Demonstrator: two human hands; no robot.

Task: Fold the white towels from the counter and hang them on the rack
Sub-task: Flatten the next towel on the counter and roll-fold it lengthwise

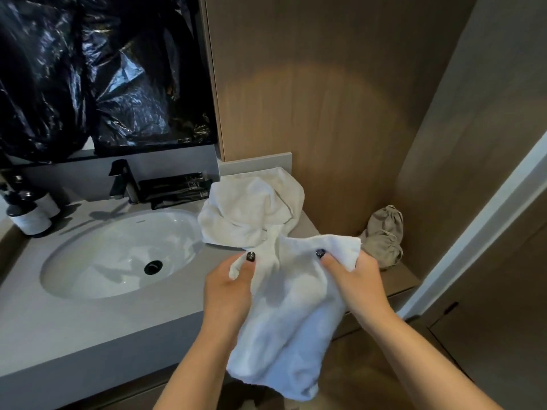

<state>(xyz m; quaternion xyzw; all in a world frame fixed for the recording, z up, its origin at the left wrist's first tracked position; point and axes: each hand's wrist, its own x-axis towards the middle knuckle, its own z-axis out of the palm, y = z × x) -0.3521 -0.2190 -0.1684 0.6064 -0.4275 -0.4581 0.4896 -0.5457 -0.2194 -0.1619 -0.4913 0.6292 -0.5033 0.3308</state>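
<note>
I hold a small white towel (291, 315) in front of the counter edge, hanging down between my hands. My left hand (229, 287) pinches its upper left corner with the thumb on top. My right hand (353, 279) grips the upper right edge, fingers curled round the cloth. Behind it a crumpled pile of white towels (251, 208) lies on the grey counter (97, 327), to the right of the sink. No rack is in view.
A white oval sink (118, 253) with a black faucet (124, 182) is set in the counter. Dark bottles (29, 214) stand at the left, a black tray (174, 187) behind the sink. A beige drawstring bag (384, 235) lies on a lower wooden ledge at right.
</note>
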